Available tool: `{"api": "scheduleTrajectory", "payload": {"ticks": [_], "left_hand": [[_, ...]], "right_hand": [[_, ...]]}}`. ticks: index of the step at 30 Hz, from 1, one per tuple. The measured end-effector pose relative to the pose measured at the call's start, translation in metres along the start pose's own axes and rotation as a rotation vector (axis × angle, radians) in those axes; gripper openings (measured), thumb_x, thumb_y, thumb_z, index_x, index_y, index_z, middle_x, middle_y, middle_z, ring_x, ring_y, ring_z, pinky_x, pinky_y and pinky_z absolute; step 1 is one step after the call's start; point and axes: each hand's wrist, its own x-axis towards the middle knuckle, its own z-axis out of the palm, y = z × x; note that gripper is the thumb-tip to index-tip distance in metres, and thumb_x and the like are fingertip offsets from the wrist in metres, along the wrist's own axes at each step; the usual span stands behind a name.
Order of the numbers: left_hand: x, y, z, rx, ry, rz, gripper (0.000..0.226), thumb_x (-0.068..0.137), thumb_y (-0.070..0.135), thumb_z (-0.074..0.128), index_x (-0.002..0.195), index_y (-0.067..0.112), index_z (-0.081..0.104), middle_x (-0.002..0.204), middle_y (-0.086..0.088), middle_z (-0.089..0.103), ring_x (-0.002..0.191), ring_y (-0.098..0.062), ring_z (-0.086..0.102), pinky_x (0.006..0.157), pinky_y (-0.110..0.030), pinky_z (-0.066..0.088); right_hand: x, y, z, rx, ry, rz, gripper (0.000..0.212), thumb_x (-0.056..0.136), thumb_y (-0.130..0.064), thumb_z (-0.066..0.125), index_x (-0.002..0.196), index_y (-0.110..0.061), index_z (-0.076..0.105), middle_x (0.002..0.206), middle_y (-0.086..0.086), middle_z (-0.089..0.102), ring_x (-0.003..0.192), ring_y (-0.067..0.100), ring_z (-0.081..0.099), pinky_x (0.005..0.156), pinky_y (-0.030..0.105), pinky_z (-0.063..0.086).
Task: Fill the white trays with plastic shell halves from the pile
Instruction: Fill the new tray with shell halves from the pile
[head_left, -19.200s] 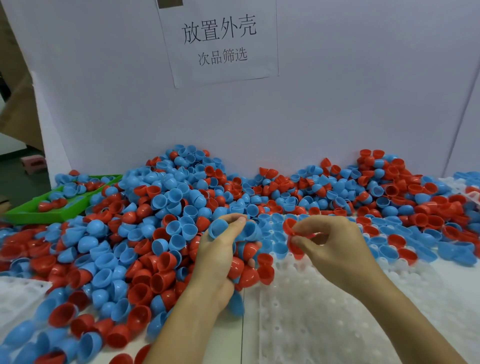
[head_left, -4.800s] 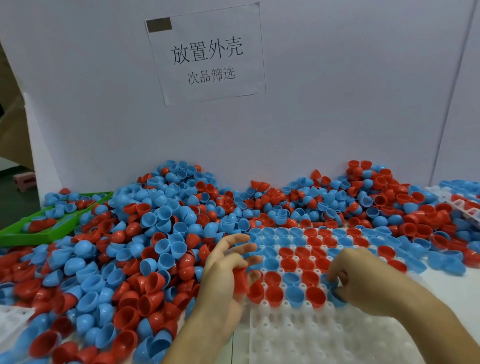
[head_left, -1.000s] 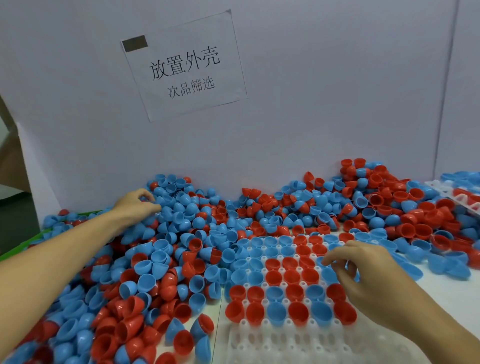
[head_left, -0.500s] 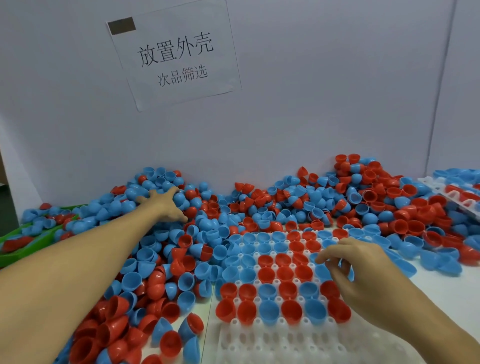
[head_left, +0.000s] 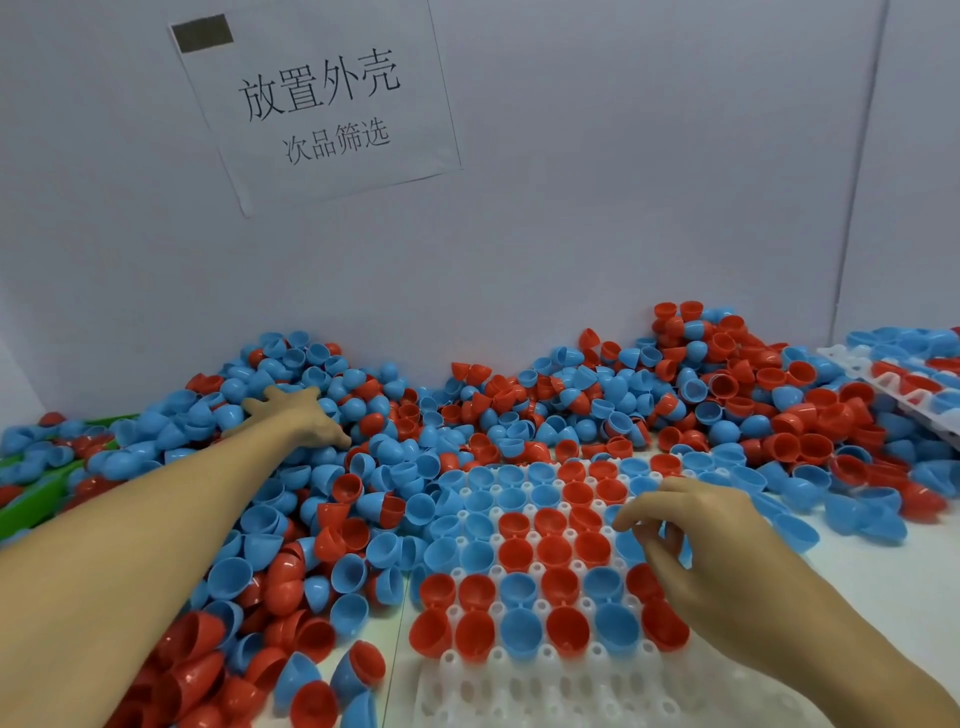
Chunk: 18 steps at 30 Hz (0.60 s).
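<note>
A big pile of red and blue plastic shell halves (head_left: 571, 400) lies against the back wall and spreads left. In front of it sits the white tray (head_left: 545, 691); its far rows hold red and blue halves open side up, and its near rows are bare. My left hand (head_left: 304, 415) reaches far into the pile at the left, palm down, fingers spread over blue halves. My right hand (head_left: 696, 540) hovers over the tray's right side with fingers curled; a blue shell half (head_left: 684, 548) shows between them.
A second white tray (head_left: 857, 361) with shells lies at the far right. A green tray (head_left: 26, 506) is half buried at the left edge. A paper sign (head_left: 322, 104) hangs on the white back wall. Loose halves lie on the table left of the tray.
My left hand has slid to the right across the top of the pile. My right hand has stayed over the tray's right side, fingers still curled.
</note>
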Motion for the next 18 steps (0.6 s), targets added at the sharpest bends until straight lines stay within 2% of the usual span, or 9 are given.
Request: {"api": "scheduleTrajectory", "payload": {"ticks": [4,8,10,13,15,18], "left_hand": [[0.001,-0.009,0.002,-0.039,0.037,0.059,0.084,0.071,0.067,0.071,0.143,0.031,0.047,0.161,-0.013,0.024,0.147,-0.042,0.015,0.114,-0.058,0.028],[-0.003,-0.011,0.007,-0.153,0.111,0.042,0.071,0.073,0.056,0.072,0.137,0.032,0.051,0.161,-0.014,0.023,0.147,-0.039,0.016,0.113,-0.059,0.029],[-0.01,-0.011,0.005,-0.212,0.156,0.028,0.071,0.073,0.053,0.074,0.136,0.032,0.05,0.158,-0.016,0.026,0.145,-0.039,0.023,0.111,-0.057,0.034],[-0.018,-0.016,-0.005,-0.339,0.231,0.017,0.062,0.075,0.046,0.078,0.129,0.025,0.056,0.144,-0.019,0.043,0.131,-0.039,0.041,0.103,-0.05,0.045],[-0.021,-0.023,-0.013,-0.507,0.262,0.012,0.048,0.076,0.038,0.08,0.115,0.017,0.061,0.132,-0.019,0.052,0.117,-0.039,0.052,0.096,-0.049,0.05],[-0.025,-0.034,-0.029,-0.736,0.3,0.04,0.026,0.08,0.027,0.078,0.097,0.015,0.062,0.114,-0.014,0.064,0.102,-0.032,0.058,0.083,-0.043,0.051]], "right_hand": [[0.0,0.004,-0.002,-0.001,0.026,-0.003,0.025,0.097,-0.018,0.058,0.108,-0.037,0.07,0.093,-0.026,0.055,0.084,-0.004,0.053,0.069,0.013,0.044],[0.0,0.006,-0.002,0.003,0.038,-0.011,0.025,0.097,-0.017,0.058,0.107,-0.036,0.071,0.092,-0.026,0.055,0.083,-0.005,0.053,0.067,0.012,0.043],[0.001,0.007,-0.001,0.002,0.034,-0.012,0.025,0.097,-0.017,0.058,0.108,-0.036,0.071,0.093,-0.026,0.055,0.083,-0.005,0.053,0.068,0.012,0.043],[0.001,0.006,-0.001,0.006,0.038,-0.012,0.025,0.097,-0.017,0.058,0.108,-0.035,0.071,0.093,-0.025,0.056,0.084,-0.004,0.053,0.067,0.012,0.044],[0.001,0.006,-0.002,0.013,0.04,-0.014,0.025,0.097,-0.017,0.058,0.108,-0.035,0.071,0.093,-0.025,0.056,0.083,-0.004,0.053,0.066,0.012,0.044],[0.001,0.005,-0.001,0.015,0.031,-0.017,0.024,0.097,-0.018,0.057,0.109,-0.036,0.07,0.092,-0.026,0.054,0.082,-0.005,0.053,0.065,0.012,0.044]]}}
